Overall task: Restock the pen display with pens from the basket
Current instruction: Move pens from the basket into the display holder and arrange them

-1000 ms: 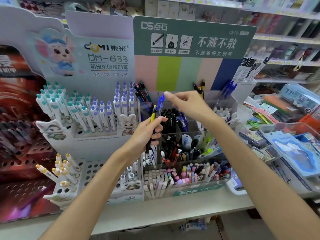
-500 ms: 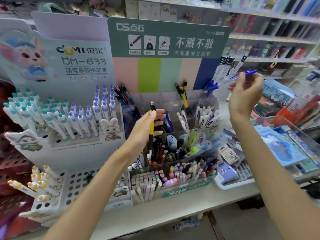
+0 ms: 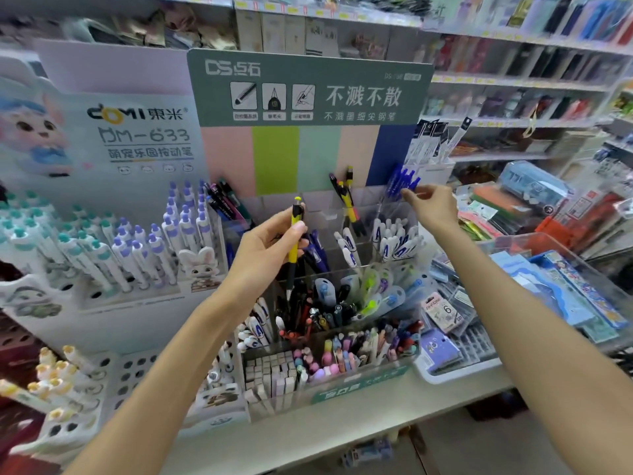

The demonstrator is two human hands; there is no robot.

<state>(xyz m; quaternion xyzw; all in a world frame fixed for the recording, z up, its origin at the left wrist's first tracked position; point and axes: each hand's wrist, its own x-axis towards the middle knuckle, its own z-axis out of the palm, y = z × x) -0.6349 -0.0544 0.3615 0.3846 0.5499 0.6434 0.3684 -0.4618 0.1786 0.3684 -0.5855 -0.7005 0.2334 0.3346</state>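
The right hand [image 3: 433, 209] has swung back from the right, its fingertips slotting a blue pen [image 3: 402, 181] among the back-row blues (nearly placed); the left hand [image 3: 270, 246] still grips the yellow pen [image 3: 295, 234].

Pen display [image 3: 359, 214]: clear glossy plastic compartments. Its header card [image 3: 308, 87]: matt printed cardboard, green, pastel stripes below. Yellow pen [image 3: 295, 231] in front of display: smooth glossy plastic, black grip. Blue pens [image 3: 400, 178] at display's back right: translucent plastic. Shelf [image 3: 342, 437] under display: smooth, pale, matt.
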